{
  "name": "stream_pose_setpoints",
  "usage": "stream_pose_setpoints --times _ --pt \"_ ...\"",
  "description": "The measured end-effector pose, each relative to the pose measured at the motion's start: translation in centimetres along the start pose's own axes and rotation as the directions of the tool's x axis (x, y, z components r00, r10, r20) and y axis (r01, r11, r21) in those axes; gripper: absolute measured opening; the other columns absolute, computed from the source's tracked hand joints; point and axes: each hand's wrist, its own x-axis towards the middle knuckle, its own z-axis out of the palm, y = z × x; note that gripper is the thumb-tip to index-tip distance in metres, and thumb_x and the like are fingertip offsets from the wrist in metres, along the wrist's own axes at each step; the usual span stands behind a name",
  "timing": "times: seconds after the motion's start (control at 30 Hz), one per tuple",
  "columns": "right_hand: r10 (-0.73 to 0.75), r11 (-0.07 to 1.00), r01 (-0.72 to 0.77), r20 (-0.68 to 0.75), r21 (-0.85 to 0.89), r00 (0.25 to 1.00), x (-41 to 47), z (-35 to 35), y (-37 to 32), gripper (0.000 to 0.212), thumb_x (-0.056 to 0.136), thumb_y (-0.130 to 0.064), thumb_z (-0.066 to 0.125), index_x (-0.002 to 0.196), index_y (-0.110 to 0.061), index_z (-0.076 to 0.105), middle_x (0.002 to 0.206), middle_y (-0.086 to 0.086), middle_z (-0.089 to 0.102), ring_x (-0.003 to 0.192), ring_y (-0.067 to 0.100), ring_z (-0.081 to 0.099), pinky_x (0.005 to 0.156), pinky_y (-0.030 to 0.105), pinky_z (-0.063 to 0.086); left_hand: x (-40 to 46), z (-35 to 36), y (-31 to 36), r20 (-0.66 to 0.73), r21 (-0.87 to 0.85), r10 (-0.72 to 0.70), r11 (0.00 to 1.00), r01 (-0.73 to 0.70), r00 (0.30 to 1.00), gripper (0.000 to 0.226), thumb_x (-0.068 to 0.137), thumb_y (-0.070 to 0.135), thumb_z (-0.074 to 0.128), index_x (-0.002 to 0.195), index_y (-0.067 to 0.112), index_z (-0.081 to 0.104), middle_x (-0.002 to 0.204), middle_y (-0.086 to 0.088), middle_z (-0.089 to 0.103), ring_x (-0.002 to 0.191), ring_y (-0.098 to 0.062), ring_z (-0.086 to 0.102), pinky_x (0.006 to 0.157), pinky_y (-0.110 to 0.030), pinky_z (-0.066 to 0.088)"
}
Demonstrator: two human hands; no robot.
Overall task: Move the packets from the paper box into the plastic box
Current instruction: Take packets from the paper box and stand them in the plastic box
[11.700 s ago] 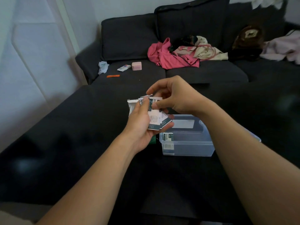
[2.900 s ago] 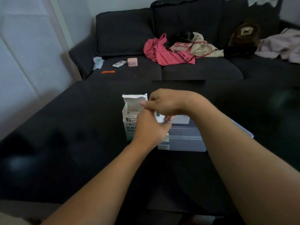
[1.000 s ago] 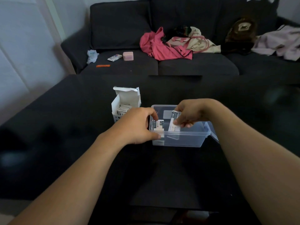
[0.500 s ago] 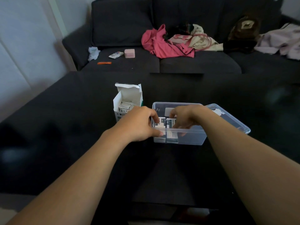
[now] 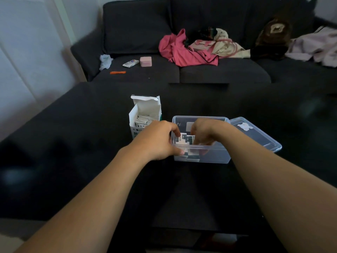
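Packets (image 5: 185, 139) in plastic box (image 5: 215, 157), half-hidden behind both hands.

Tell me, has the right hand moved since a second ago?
Yes. The right hand has sunk deeper into the plastic box, below its rim, pressing down among the packets.

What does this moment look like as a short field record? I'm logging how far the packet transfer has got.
paper box: open, flap up, packets left inside
plastic box: open, holds packets standing at its left end
lid: lies right of the plastic box
left hand: grips the plastic box's left wall
right hand: reaches into the plastic box at the packets; grip unclear
surface: dark table
progress: partly done
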Motion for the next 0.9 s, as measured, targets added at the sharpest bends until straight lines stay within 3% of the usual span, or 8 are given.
stream_pose_setpoints --times 0.2,0.27,0.33,0.43,0.53,0.63,0.7,0.9 --pt "0.010 1.000 -0.011 0.041 0.029 0.999 -1.0 -0.7 -0.6 0.051 0.091 -0.016 0.071 0.138 -0.014 0.053 0.122 0.010 0.062 0.082 0.019 0.068 0.063 0.029 0.057 -1.0 -1.2 -0.2 -0.028 0.105 0.041 0.994 -0.038 0.999 0.079 0.067 0.057 0.086 0.134 0.042 0.046 0.090 0.014 0.064 0.089 -0.009 0.065 0.081 -0.040 0.058" --pt "0.021 0.995 -0.028 0.067 0.097 0.998 -1.8 -1.6 -0.7 0.054 0.089 -0.014 0.073 0.139 -0.013 0.052 0.119 0.014 0.062 0.087 0.026 0.072 0.076 0.037 0.063 -1.3 -1.7 -0.4 -0.053 0.033 0.020 0.999 -0.019 0.998 0.068 0.070 0.059 0.083 0.127 0.040 0.050 0.081 0.010 0.069 0.078 -0.005 0.067 0.076 -0.039 0.059" --pt "-0.019 0.980 0.015 0.018 0.197 1.000 -2.7 -2.7 -0.9 0.046 0.088 -0.010 0.073 0.131 -0.012 0.056 0.109 0.013 0.064 0.086 0.026 0.072 0.071 0.035 0.063 -1.2 -2.3 -0.7 -0.201 -0.094 0.004 0.995 -0.023 0.980 0.044 0.078 0.057 0.077 0.111 0.034 0.058 0.071 0.006 0.069 0.069 -0.007 0.066 0.070 -0.034 0.058" --pt "-0.218 0.924 0.276 -0.228 0.266 0.949 -4.5 -4.1 -2.2 0.020 0.090 -0.010 0.072 0.110 -0.009 0.068 0.103 0.012 0.073 0.079 0.019 0.073 0.061 0.025 0.060 -0.7 -3.4 -2.1 -0.596 -0.282 -0.108 0.956 -0.083 0.796 0.018 0.082 0.041 0.069 0.083 0.024 0.061 0.058 0.004 0.063 0.056 -0.009 0.059 0.059 -0.027 0.047" --pt "-0.424 0.781 0.561 -0.428 0.273 0.798 -6.5 -3.9 -5.6 0.007 0.088 -0.011 0.076 0.094 -0.008 0.076 0.086 0.008 0.076 0.060 0.011 0.068 0.052 0.018 0.054 -0.5 -4.5 -4.2 -0.715 -0.383 -0.297 0.924 0.002 0.633 0.012 0.077 0.031 0.064 0.082 0.020 0.061 0.065 0.005 0.062 0.061 -0.010 0.058 0.060 -0.029 0.046" --pt "-0.535 0.766 0.638 -0.470 0.080 0.702 -6.1 -2.1 -9.0 0.004 0.085 -0.014 0.079 0.089 -0.015 0.079 0.084 0.000 0.075 0.060 0.000 0.067 0.058 0.024 0.058 -0.3 -4.4 -6.4 -0.531 -0.399 -0.435 0.886 0.238 0.728 0.029 0.075 0.043 0.065 0.096 0.023 0.061 0.093 0.001 0.067 0.086 -0.021 0.062 0.073 -0.034 0.046" --pt "-0.538 0.815 0.572 -0.486 -0.091 0.689 -4.9 -1.0 -10.0 0.008 0.084 -0.018 0.078 0.090 -0.023 0.079 0.093 0.000 0.074 0.079 0.013 0.071 0.076 0.037 0.061 -0.1 -3.9 -7.0 -0.371 -0.326 -0.449 0.883 0.339 0.812 0.029 0.080 0.046 0.064 0.100 0.024 0.062 0.099 0.002 0.065 0.092 -0.022 0.061 0.073 -0.034 0.045" --pt "-0.483 0.875 0.402 -0.496 -0.268 0.722 -3.0 0.5 -9.6 0.012 0.085 -0.019 0.077 0.093 -0.028 0.076 0.105 0.006 0.069 0.098 0.031 0.066 0.079 0.038 0.053 0.0 -3.6 -6.8 -0.287 -0.268 -0.373 0.916 0.300 0.882 0.013 0.088 0.026 0.055 0.086 0.020 0.067 0.083 -0.006 0.070 0.080 -0.028 0.068 0.070 -0.041 0.057"
